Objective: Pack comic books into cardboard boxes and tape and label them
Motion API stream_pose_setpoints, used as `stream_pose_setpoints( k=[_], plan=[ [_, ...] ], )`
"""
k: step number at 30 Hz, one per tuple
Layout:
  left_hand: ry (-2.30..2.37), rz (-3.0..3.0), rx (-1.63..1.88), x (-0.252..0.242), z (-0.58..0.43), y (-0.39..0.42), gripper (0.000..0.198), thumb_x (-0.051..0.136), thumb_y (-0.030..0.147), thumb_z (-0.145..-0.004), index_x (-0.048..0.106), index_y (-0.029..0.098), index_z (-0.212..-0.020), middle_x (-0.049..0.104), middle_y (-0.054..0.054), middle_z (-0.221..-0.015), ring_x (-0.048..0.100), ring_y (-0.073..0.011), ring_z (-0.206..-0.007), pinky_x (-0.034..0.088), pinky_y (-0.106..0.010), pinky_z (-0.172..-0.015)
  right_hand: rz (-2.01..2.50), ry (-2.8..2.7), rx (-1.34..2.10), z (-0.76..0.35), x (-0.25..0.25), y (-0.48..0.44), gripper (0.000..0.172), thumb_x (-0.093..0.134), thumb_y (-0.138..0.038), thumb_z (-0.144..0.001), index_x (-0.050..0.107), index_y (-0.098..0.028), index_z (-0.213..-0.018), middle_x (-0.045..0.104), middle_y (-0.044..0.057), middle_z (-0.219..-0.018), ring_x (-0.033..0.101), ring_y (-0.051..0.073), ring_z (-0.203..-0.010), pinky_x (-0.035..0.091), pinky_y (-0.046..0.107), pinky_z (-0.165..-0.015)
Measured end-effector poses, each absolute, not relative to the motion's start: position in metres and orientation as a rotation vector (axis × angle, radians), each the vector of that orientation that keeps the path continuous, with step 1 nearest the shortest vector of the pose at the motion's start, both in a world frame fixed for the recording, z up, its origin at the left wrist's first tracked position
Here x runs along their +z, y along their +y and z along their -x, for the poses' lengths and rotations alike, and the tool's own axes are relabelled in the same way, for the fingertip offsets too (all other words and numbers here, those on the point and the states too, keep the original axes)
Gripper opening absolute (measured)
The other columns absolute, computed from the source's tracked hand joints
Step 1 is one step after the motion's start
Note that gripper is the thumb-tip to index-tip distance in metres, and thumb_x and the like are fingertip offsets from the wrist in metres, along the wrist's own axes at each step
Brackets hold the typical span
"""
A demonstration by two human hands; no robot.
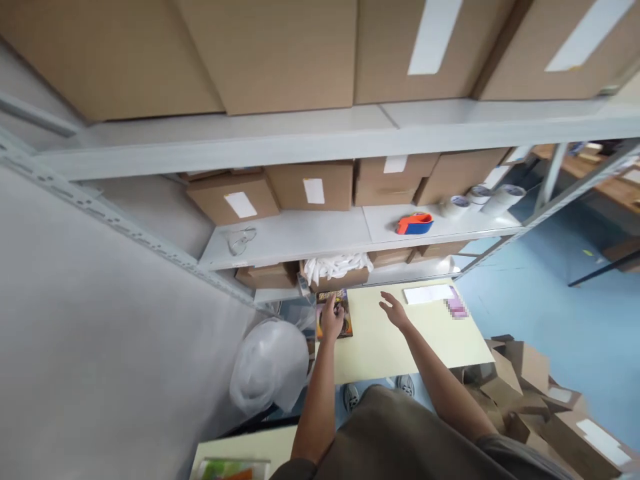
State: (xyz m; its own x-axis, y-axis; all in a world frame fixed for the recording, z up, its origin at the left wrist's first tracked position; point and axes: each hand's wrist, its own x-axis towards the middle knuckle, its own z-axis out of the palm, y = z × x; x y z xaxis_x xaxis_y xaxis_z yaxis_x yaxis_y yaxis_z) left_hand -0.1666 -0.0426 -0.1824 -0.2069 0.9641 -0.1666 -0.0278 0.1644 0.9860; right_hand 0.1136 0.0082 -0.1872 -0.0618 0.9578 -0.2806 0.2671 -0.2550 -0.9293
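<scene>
At the left end of the cream table [373, 350] lies a flat box or book [345, 327] with a dark, colourful printed cover. My left hand [331, 321] rests on top of it, thumb and fingers apart, covering part of the print. Over the middle of the same table is my right hand [394, 311], fingers spread and nothing in it. Further right, a white flat stack [427, 294] sits at the table's far edge, beside a blurred pink-purple item [456, 303].
Behind the table stands a shelf rack [300, 233] with cardboard boxes [309, 187], tape rolls [455, 207], and an orange-and-blue tape dispenser [415, 224]. Below is a carton of white cloth-like items [340, 267]. A plastic bag [270, 363] hangs left; cartons [530, 373] pile right.
</scene>
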Motion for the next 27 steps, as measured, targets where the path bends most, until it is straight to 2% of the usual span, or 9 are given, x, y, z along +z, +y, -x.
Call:
stream_pose_setpoints(
  k=[3, 7, 11, 15, 19, 23, 27],
  plan=[
    [1.513, -1.183, 1.272, -0.160, 0.131, -0.013, 0.068, 0.082, 0.032, -0.080, 0.066, 0.028, -0.146, 0.054, -0.014, -0.163, 0.037, -0.0379, -0.161, 0.020, -0.055, -0.136, 1.540, -1.334, 1.249, -0.162, -0.167, 0.017, 0.062, 0.077, -0.057, -0.079, 0.071, -0.035, -0.137, 0.066, 0.009, -0.155, 0.055, 0.037, -0.150, 0.047, 0.061, -0.121],
    [1.460, -1.405, 1.216, -0.133, 0.074, 0.032, 0.069, 0.077, 0.031, -0.086, 0.062, 0.028, -0.153, 0.053, -0.012, -0.167, 0.039, -0.0349, -0.161, 0.021, -0.052, -0.137, 1.524, -1.317, 1.117, -0.227, -0.149, 0.035, 0.057, 0.074, -0.050, -0.083, 0.072, -0.036, -0.139, 0.067, 0.008, -0.154, 0.059, 0.037, -0.147, 0.047, 0.062, -0.122],
    [1.518, -1.554, 1.185, -0.115, 0.017, 0.070, 0.065, 0.068, 0.029, -0.092, 0.060, 0.026, -0.156, 0.055, -0.011, -0.166, 0.042, -0.0325, -0.160, 0.027, -0.052, -0.136, 1.533, -1.390, 0.980, -0.278, -0.134, 0.068, 0.057, 0.066, -0.041, -0.091, 0.068, -0.033, -0.148, 0.069, 0.007, -0.152, 0.062, 0.033, -0.143, 0.049, 0.059, -0.121],
    [1.606, -1.654, 1.127, -0.109, -0.024, 0.093, 0.064, 0.063, 0.025, -0.095, 0.059, 0.027, -0.158, 0.056, -0.011, -0.165, 0.046, -0.0306, -0.158, 0.033, -0.051, -0.134, 1.477, -1.518, 0.893, -0.301, -0.119, 0.121, 0.058, 0.064, -0.033, -0.093, 0.066, -0.032, -0.151, 0.069, 0.008, -0.153, 0.066, 0.031, -0.137, 0.055, 0.054, -0.116],
    [1.679, -1.660, 1.154, -0.109, -0.047, 0.103, 0.063, 0.062, 0.026, -0.096, 0.059, 0.028, -0.159, 0.056, -0.011, -0.165, 0.047, -0.0312, -0.158, 0.034, -0.053, -0.134, 1.317, -1.752, 0.712, -0.303, -0.090, 0.189, 0.063, 0.062, -0.025, -0.092, 0.064, -0.028, -0.155, 0.063, 0.009, -0.160, 0.059, 0.031, -0.147, 0.049, 0.052, -0.124],
    [1.712, -1.631, 1.203, -0.107, -0.059, 0.096, 0.063, 0.061, 0.026, -0.096, 0.060, 0.027, -0.159, 0.057, -0.011, -0.165, 0.049, -0.0305, -0.157, 0.037, -0.052, -0.133, 1.280, -2.038, 0.530, -0.288, -0.045, 0.252, 0.066, 0.060, -0.021, -0.095, 0.057, -0.020, -0.161, 0.052, 0.013, -0.169, 0.045, 0.031, -0.158, 0.043, 0.049, -0.128],
    [1.759, -1.593, 1.237, -0.098, -0.055, 0.074, 0.062, 0.062, 0.025, -0.095, 0.061, 0.029, -0.158, 0.058, -0.010, -0.164, 0.050, -0.0289, -0.157, 0.038, -0.050, -0.133, 1.485, -2.299, 0.413, -0.264, -0.012, 0.283, 0.063, 0.062, -0.021, -0.097, 0.057, -0.022, -0.160, 0.059, 0.016, -0.162, 0.046, 0.034, -0.155, 0.045, 0.052, -0.121]
  ],
)
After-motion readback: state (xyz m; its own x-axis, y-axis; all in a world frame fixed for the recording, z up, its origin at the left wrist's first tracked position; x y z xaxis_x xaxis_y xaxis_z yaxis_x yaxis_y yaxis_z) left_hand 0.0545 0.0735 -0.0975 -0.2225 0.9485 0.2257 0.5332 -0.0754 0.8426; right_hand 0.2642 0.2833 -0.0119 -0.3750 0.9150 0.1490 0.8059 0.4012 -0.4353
